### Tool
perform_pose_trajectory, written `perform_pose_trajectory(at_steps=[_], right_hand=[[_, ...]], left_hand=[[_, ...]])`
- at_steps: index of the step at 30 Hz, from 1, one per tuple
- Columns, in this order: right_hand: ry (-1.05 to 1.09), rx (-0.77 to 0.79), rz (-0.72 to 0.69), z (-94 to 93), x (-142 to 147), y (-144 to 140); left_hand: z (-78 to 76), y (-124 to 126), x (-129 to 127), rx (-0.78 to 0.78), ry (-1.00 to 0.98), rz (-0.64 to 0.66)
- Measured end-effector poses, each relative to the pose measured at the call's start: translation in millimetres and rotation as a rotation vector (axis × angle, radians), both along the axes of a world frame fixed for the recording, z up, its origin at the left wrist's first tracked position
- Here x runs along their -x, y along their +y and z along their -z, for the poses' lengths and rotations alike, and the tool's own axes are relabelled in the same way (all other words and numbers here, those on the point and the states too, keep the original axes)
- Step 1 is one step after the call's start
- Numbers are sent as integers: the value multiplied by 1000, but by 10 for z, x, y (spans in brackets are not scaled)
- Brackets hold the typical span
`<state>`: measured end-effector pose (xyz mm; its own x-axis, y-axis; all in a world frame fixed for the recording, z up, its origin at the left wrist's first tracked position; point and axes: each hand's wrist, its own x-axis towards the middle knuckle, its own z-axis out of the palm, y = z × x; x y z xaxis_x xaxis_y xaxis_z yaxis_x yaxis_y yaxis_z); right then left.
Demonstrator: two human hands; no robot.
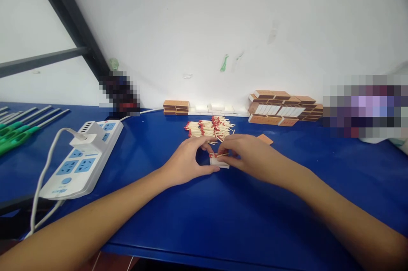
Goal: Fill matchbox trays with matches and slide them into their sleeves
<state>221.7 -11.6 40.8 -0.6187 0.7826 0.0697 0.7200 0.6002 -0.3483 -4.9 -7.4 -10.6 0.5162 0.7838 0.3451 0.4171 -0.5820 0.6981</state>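
Observation:
A small white matchbox tray with red-tipped matches in it rests on the blue table. My left hand grips the tray from its left side. My right hand is closed on the tray's right end, its fingers touching the matches. Just behind the hands lies a loose pile of red-tipped matches. A flat brown matchbox sleeve lies to the right of the pile.
Brown matchboxes are stacked at the wall, a smaller stack to their left, white trays between them. A white power strip with a plugged cable lies left. Green-handled tools lie far left.

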Motion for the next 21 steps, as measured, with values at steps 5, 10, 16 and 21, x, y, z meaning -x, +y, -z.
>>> perform_pose_trajectory(at_steps=[5,10,16,21], right_hand=[[44,-26,7,27,-85,-12],[64,-6,74,86,-329,73],[78,91,11,111,-319,73],[65,-19,-22,175,-274,26]], left_hand=[[-27,-18,-1,-14,19,-2],[-14,-27,6,-27,65,-2],[-29,-25,-1,-31,87,2],[-20,-30,2,-50,102,-6]])
